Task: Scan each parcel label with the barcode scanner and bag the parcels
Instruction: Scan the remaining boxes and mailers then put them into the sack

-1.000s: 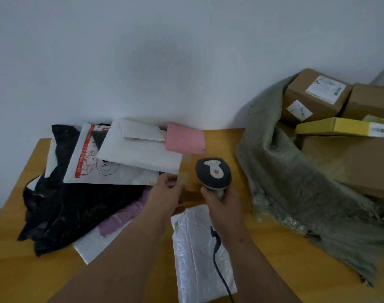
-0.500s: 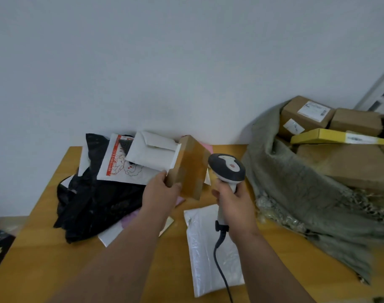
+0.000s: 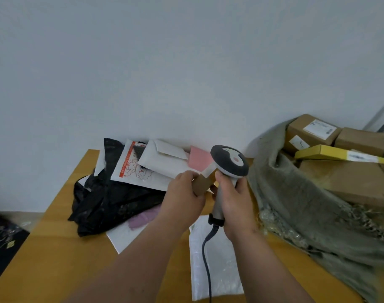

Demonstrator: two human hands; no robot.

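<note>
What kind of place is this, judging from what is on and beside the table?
Probably a small parcel sorting or dispatch corner. A handheld barcode scanner is in use, mailer bags lie piled on the wooden table, and a woven sack holds labelled cardboard boxes.

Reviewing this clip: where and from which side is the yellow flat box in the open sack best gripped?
Probably by its long near edge, coming from above and the table side. The yellow flat box lies flat on top of the brown boxes in the grey-green sack, so that thin edge is exposed for fingers on top and thumb underneath. Its far side is crowded by more boxes; its right end runs out of view.
</note>
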